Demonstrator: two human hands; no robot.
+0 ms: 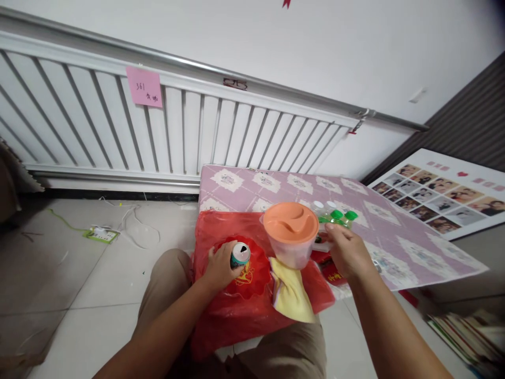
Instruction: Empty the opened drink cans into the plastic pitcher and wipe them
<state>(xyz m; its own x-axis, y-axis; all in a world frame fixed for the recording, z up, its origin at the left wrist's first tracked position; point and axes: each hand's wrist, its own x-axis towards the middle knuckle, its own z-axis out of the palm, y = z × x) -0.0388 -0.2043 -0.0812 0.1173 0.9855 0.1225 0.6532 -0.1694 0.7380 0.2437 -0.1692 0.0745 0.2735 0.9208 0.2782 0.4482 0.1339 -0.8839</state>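
Observation:
My left hand (pixel 219 269) is wrapped round an opened drink can (pixel 241 255), its top facing up, over a red scalloped tray (pixel 258 287) with a yellow print. My right hand (pixel 349 250) is closed on the handle of a clear plastic pitcher (pixel 291 256) with an orange lid (pixel 290 223). Just below the pitcher, a yellow cloth (pixel 292 292) lies on the red plastic sheet (pixel 221 223). Whether the pitcher's base rests on anything is hidden from view.
Bottles with green caps (pixel 343 216) stand behind the pitcher on a purple patterned tablecloth (pixel 371 210). A white radiator (pixel 189 126) runs along the wall. At right leans a photo board (pixel 445 189). On the floor lie a power strip (pixel 100 235) with cables and several books (pixel 457 331).

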